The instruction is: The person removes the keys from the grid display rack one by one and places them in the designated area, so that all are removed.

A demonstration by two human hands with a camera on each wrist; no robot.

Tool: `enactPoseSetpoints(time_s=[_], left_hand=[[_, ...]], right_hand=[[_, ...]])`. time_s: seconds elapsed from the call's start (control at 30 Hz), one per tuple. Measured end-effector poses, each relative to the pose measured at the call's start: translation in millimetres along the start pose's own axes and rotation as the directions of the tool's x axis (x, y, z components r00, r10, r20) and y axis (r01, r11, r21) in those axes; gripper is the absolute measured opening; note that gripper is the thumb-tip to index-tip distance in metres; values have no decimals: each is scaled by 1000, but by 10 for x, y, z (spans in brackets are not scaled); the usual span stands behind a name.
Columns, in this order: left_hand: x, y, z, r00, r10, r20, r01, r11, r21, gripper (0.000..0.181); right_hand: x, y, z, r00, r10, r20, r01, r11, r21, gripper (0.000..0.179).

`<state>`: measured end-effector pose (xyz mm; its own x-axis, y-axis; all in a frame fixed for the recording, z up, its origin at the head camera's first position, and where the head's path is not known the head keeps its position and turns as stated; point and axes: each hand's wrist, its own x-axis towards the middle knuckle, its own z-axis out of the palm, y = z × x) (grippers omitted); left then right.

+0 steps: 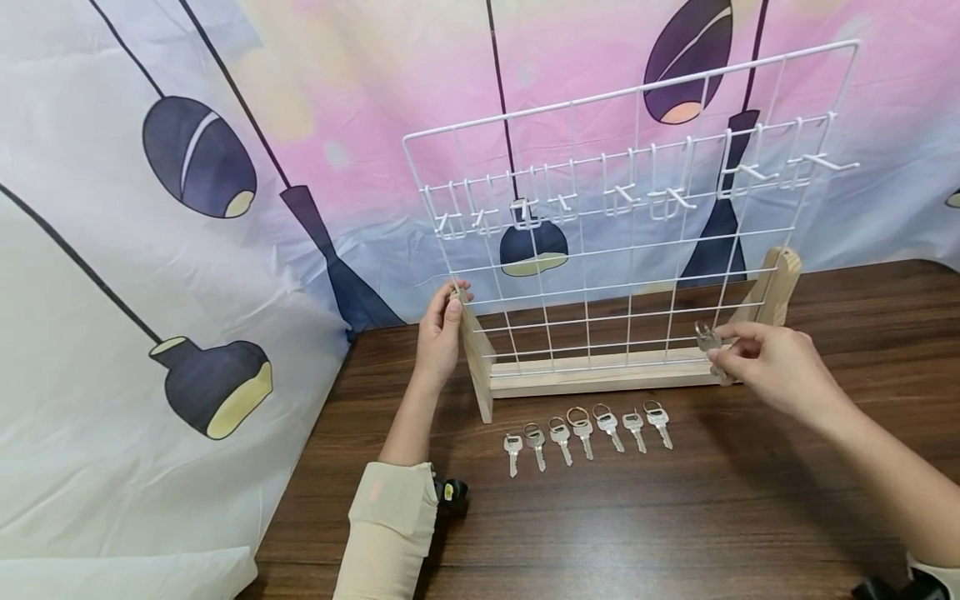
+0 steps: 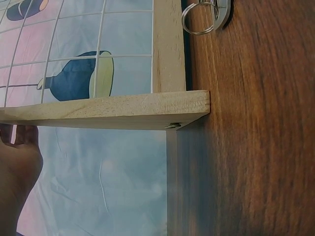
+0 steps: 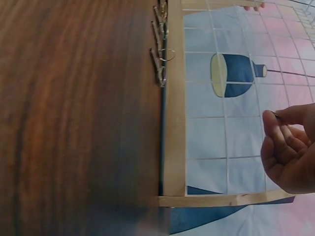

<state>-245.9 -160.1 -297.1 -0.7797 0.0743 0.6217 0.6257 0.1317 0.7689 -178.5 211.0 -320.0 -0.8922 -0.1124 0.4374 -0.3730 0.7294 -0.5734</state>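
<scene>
My right hand (image 1: 780, 367) pinches a silver key (image 1: 707, 337) between thumb and fingertips, in front of the lower right of the white wire grid rack (image 1: 587, 321). In the right wrist view, the fingers hide most of that key. My left hand (image 1: 441, 332) grips the upper end of the rack's left wooden side piece (image 1: 477, 362). The left wrist view shows its fingertips against the outer side of that wood. Several white hooks (image 1: 621, 198) hang from an upper wire of the grid, with no keys on them. Several silver keys (image 1: 559, 433), most with rings, lie in a row before the wooden base (image 1: 600, 377).
The rack stands on a dark brown wooden table (image 1: 600, 525). A printed cloth (image 1: 360, 100) with lamp shapes hangs behind it and along the left. The right wooden side piece (image 1: 780, 283) stands just beyond my right hand.
</scene>
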Motion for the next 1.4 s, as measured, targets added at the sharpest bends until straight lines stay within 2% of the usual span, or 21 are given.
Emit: enactPoseSetpoints(time_s=[0.07,0.17,0.37,0.53,0.7,0.83,0.93,1.03,1.17,1.4], left_hand=[[-9,64,13,1000,0,-2,0,1000,7,28],[-17,91,21,1000,1,0,-1,1000,8,28],[-14,63,20,1000,6,-1,-6,1000,0,28],[-8,75,23,1000,13,-7,-13,1000,2,27],[-8,93,31,1000,5,-7,-5,1000,3,28],[-3,93,31,1000,1,-5,-1,1000,9,27],[4,66,23,1000,3,-5,-3,1000,4,27],[21,-30,3,1000,5,-2,-5,1000,-9,28],[34,-160,-22,1000,11,-2,-11,1000,-21,29],[24,-207,-37,999,41,-2,-41,999,-17,34]], right_hand=[[-4,36,24,997,16,79,-16,1000,3,23],[-2,98,74,977,34,211,-45,998,47,22],[6,209,193,901,17,433,-117,972,205,18],[13,287,287,843,28,537,-208,938,278,13],[7,338,366,786,95,611,-318,910,267,12],[-9,358,412,754,135,642,-383,885,264,12],[-23,371,441,739,158,654,-417,870,262,11],[-39,377,466,735,175,655,-432,866,252,10],[-52,363,493,744,176,645,-418,875,244,8],[-65,335,515,762,192,618,-395,895,209,5]])
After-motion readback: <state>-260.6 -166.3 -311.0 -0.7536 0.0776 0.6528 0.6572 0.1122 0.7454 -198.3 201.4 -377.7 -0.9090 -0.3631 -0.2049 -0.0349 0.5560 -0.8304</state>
